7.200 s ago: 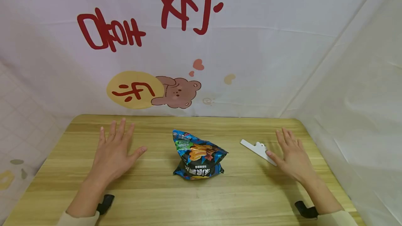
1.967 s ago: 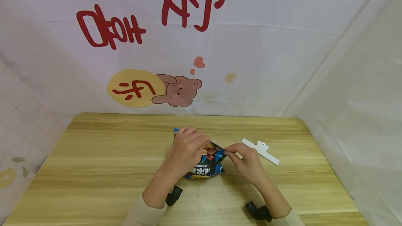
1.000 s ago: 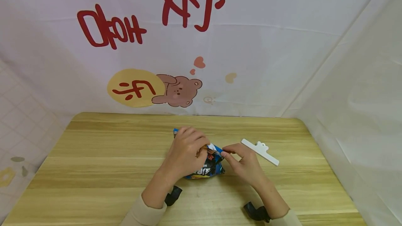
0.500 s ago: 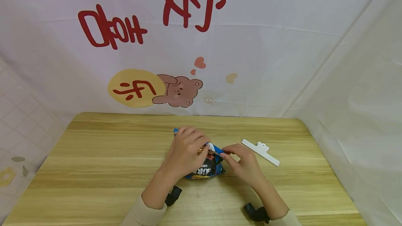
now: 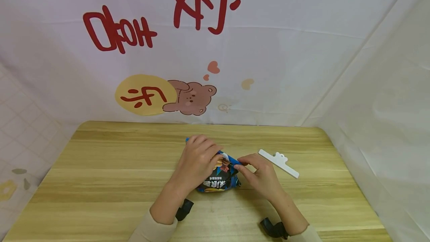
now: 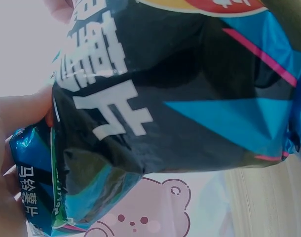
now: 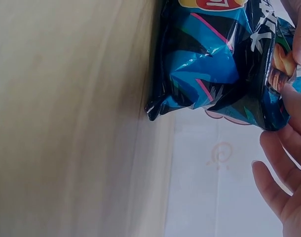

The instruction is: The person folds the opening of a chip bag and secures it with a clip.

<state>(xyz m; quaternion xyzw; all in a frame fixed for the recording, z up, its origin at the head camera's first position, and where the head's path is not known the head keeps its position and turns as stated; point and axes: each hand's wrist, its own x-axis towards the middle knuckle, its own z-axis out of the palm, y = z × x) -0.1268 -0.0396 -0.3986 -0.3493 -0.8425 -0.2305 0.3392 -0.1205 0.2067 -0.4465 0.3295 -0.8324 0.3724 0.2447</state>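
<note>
A blue and black potato chip bag [image 5: 218,182] stands on the wooden table in front of me, its top edge turned over in a blue and white strip. My left hand [image 5: 198,160] grips the upper left part, its fingers over the far side and its thumb on the near side. At the upper right corner my right hand [image 5: 260,173] pinches the bag between thumb and forefinger. Both the left fingers [image 6: 22,111] and the right thumb [image 7: 294,103] show against the bag in the wrist views. Right of my right hand lies a white clip [image 5: 279,163].
The light wooden table [image 5: 117,174] ends at a white printed cloth [image 5: 268,47] behind it. More white cloth hangs along the left and right sides. A black strap piece [image 5: 273,229] hangs below my right wrist.
Both hands lay spread apart on the table at first, then came to hold the bag's top. Over the last two seconds the top edge has been folded over. The clip stays by the right hand.
</note>
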